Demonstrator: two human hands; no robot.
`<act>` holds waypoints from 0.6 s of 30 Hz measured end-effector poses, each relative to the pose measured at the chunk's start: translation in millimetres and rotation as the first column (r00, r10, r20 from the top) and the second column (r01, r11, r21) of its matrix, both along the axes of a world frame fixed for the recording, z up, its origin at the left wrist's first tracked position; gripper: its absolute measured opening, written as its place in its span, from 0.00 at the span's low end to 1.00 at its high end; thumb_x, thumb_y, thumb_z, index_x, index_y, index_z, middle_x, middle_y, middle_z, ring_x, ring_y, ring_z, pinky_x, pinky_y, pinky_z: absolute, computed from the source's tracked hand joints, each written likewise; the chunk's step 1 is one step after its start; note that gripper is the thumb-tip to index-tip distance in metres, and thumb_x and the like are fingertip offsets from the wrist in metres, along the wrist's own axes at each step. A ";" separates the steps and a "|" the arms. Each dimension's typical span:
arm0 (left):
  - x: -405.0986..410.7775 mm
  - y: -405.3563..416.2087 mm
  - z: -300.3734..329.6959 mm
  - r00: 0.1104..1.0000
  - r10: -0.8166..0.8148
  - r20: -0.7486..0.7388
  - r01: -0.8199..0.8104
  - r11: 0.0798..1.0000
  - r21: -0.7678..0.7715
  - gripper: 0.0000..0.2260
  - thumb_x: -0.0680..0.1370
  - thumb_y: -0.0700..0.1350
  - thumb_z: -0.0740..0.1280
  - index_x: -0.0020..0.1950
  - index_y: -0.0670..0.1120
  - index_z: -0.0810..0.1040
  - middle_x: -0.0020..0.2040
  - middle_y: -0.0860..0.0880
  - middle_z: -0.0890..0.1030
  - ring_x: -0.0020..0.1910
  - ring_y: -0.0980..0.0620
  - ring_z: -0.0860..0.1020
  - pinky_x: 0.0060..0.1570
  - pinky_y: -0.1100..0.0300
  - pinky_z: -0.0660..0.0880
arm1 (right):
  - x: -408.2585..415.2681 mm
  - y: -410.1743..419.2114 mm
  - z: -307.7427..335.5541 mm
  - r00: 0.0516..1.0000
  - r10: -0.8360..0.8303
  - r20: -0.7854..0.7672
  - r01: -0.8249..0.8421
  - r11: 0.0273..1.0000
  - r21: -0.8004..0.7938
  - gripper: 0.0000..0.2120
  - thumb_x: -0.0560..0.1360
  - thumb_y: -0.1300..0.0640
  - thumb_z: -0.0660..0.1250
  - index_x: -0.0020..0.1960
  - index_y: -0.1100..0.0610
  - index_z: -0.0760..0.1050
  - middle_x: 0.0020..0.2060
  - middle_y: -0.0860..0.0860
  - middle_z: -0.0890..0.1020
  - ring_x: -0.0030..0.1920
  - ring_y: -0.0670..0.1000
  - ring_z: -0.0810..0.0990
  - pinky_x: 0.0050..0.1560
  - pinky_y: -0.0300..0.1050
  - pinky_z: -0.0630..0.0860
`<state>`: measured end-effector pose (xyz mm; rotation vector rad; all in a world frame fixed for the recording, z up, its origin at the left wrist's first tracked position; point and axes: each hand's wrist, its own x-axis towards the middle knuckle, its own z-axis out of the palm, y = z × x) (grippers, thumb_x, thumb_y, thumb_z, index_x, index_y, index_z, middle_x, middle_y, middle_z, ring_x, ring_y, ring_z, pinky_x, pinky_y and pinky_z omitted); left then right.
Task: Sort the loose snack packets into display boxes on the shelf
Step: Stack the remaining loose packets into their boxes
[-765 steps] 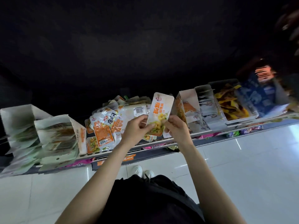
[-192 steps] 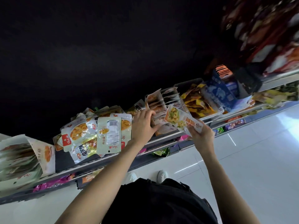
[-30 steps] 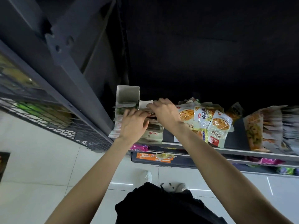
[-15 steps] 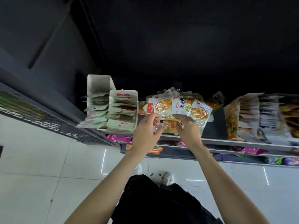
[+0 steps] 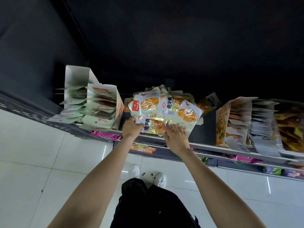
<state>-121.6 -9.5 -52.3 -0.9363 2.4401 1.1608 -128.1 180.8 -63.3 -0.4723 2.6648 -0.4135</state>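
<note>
A: Head view, the only one. What's in the hands?

B: One gold packet (image 5: 153, 126), held at the front of the loose pile (image 5: 166, 104) on the shelf (image 5: 213, 148). The left hand (image 5: 131, 129) pinches its left edge and the right hand (image 5: 175, 137) pinches its right edge, fingers of both curled onto the foil.

A: How does it lie?

B: Long axis across, running from one hand to the other, printed face up toward the camera. It sits just ahead of both hands, overlapping the pile behind it.

A: And where could it go?

B: The left boxes (image 5: 100, 107) stand just beside the left hand. The right boxes (image 5: 236, 122) are well apart from the right hand, past a bare gap of shelf. I can't tell from the print which box matches, but I'd judge the left hand nearer to a box, the right one facing a longer reach.
</note>
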 end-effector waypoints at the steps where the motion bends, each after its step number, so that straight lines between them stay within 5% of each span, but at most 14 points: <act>1: 0.8 0.6 5.4 1.000 -0.001 -0.022 0.001 1.000 0.021 0.18 0.75 0.45 0.67 0.63 0.40 0.73 0.57 0.45 0.78 0.55 0.46 0.76 0.48 0.60 0.70 | -0.8 -0.7 2.4 1.000 -0.009 0.019 0.009 1.000 -0.006 0.20 0.82 0.49 0.53 0.73 0.46 0.63 0.64 0.51 0.71 0.65 0.55 0.68 0.65 0.51 0.64; 5: 9.3 9.6 37.7 0.977 -0.013 -0.213 0.032 0.996 0.086 0.16 0.75 0.48 0.69 0.60 0.44 0.76 0.52 0.53 0.78 0.52 0.50 0.77 0.54 0.54 0.75 | 3.4 2.8 37.6 0.978 -0.193 -0.075 0.161 0.937 -0.311 0.11 0.78 0.57 0.62 0.59 0.53 0.77 0.58 0.52 0.77 0.59 0.57 0.74 0.57 0.50 0.73; 8: 9.9 27.6 80.8 0.854 -0.234 -0.466 0.255 0.967 -0.018 0.11 0.75 0.47 0.70 0.55 0.45 0.80 0.47 0.58 0.78 0.44 0.58 0.77 0.46 0.72 0.72 | 11.8 12.1 85.0 0.918 -0.278 -0.283 0.122 0.877 -0.465 0.16 0.73 0.60 0.70 0.60 0.56 0.73 0.57 0.52 0.77 0.55 0.55 0.77 0.47 0.47 0.78; 12: 6.1 73.8 129.3 0.614 -0.547 -0.570 0.613 0.785 -0.093 0.10 0.74 0.49 0.71 0.52 0.47 0.83 0.45 0.60 0.80 0.45 0.65 0.76 0.44 0.78 0.67 | 26.0 46.7 141.4 0.809 -0.194 -0.555 0.047 0.963 -0.267 0.27 0.68 0.60 0.75 0.65 0.57 0.71 0.54 0.53 0.80 0.54 0.55 0.77 0.49 0.47 0.76; 15: 1.0 116.2 151.3 0.483 -0.643 -0.595 0.761 0.644 -0.079 0.08 0.72 0.49 0.73 0.49 0.49 0.83 0.43 0.57 0.82 0.43 0.66 0.77 0.39 0.75 0.70 | 41.6 93.1 154.0 0.810 -0.254 -0.528 0.154 0.962 -0.226 0.22 0.70 0.58 0.74 0.61 0.56 0.71 0.45 0.53 0.82 0.42 0.56 0.81 0.32 0.44 0.73; 18: -5.6 159.7 157.6 0.358 -0.691 -0.628 0.829 0.544 -0.127 0.08 0.71 0.47 0.74 0.48 0.48 0.80 0.40 0.56 0.82 0.39 0.64 0.78 0.36 0.73 0.69 | 57.6 141.2 151.1 0.802 -0.259 -0.538 0.166 0.962 -0.217 0.11 0.75 0.55 0.68 0.54 0.56 0.70 0.41 0.52 0.79 0.35 0.56 0.79 0.26 0.46 0.73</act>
